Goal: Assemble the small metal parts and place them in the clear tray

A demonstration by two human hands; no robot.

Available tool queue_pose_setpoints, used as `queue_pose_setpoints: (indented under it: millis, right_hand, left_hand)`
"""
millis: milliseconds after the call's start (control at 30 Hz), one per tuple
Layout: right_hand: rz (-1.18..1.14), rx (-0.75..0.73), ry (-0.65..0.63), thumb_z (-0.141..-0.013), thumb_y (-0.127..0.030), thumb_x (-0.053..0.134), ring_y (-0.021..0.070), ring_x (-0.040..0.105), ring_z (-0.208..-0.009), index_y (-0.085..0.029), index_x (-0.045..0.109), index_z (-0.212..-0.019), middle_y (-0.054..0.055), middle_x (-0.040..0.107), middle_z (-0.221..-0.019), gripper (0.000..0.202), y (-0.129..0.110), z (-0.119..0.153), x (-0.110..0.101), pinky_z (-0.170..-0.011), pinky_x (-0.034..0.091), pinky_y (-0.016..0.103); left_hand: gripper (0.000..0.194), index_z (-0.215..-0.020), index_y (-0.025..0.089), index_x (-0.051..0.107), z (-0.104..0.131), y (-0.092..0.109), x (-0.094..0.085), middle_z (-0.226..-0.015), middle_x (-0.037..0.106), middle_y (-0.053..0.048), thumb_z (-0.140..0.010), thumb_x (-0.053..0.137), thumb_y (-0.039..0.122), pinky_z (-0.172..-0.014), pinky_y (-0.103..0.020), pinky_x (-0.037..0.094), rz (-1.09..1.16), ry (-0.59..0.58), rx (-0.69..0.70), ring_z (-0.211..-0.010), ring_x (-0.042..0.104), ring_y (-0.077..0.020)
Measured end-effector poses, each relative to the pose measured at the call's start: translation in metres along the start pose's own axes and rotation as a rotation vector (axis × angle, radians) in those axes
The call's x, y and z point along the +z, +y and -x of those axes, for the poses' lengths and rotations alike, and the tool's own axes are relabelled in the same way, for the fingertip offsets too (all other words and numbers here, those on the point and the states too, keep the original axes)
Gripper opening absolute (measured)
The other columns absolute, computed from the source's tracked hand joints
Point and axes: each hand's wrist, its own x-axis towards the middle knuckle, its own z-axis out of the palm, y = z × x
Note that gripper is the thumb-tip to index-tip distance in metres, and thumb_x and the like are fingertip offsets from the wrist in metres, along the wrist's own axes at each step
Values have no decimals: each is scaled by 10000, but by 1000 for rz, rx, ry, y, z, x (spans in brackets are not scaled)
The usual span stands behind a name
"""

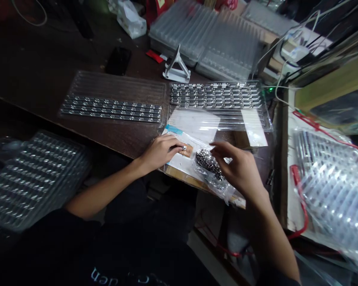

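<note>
My left hand pinches a small silvery metal part between thumb and forefinger. The part is held over a small brown block lying on a white board. To the right, my right hand hovers by a clear plastic bag with a heap of small dark, shiny metal pieces on it. Its fingers are drawn together; whatever they may hold is too small to make out. Behind the hands lies a clear ribbed tray with rows of small electronic parts.
Another partly filled tray lies at left, near a dark phone. A grey stand stands before stacked clear trays. Filled trays are piled low at left. A red cable and more plastic trays sit at right.
</note>
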Motion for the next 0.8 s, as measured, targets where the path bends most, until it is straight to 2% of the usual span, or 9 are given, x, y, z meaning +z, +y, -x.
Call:
queue_pose_setpoints:
  millis: [100, 233, 333, 400, 533, 667, 800]
  right_hand:
    - [-55, 5, 7, -908, -235, 571, 190, 722, -778, -187, 721, -996, 48, 771, -875, 180, -5, -19, 5, -713, 515, 270]
    - [-20, -23, -50, -891, -233, 588, 189, 697, -775, -184, 744, -901, 64, 761, -885, 164, -5, -34, 23, -711, 503, 276]
    - [-27, -37, -106, -904, -177, 544, 181, 687, -801, -180, 749, -948, 74, 754, -922, 210, -6, -36, 38, -737, 495, 274]
    - [-50, -86, -154, -923, -171, 526, 178, 683, -836, -177, 742, -990, 80, 745, -964, 226, -8, -34, 45, -762, 489, 269]
    - [62, -177, -234, -978, -245, 501, 180, 665, -855, -167, 709, -1094, 100, 706, -1026, 251, -16, -30, 55, -744, 472, 263]
    - [239, -198, -303, -993, -211, 468, 188, 655, -865, -193, 691, -1143, 92, 689, -1043, 270, -23, -30, 56, -714, 445, 263]
    - [153, -140, -285, -971, -207, 504, 175, 674, -856, -217, 689, -1169, 77, 712, -1052, 271, -17, -28, 36, -710, 450, 251]
  left_hand:
    - [92, -924, 176, 729, 0, 2, 1, -929, 746, -57, -894, 642, 167, -796, -317, 514, -3, -7, -2, -874, 669, -184]
    - [92, -924, 181, 734, -2, 6, -1, -919, 751, -52, -887, 651, 166, -788, -307, 518, 56, -15, -64, -860, 681, -179]
    - [94, -917, 189, 722, 0, 9, -6, -934, 751, -42, -909, 628, 191, -816, -303, 513, 79, 80, -134, -888, 679, -173]
    - [111, -929, 195, 714, 3, 9, -10, -955, 747, -37, -928, 605, 221, -845, -323, 493, -1, 113, -169, -912, 663, -182]
    - [130, -980, 211, 702, 13, 8, -13, -1008, 736, -34, -935, 592, 264, -841, -350, 443, -206, -1, -195, -939, 621, -213]
    - [133, -1016, 220, 692, 17, 7, -12, -1036, 729, -41, -917, 620, 272, -813, -343, 416, -262, -24, -181, -955, 606, -225]
    - [122, -1004, 221, 692, 13, 9, -11, -1011, 734, -25, -923, 622, 280, -788, -342, 411, -249, 14, -207, -924, 616, -217]
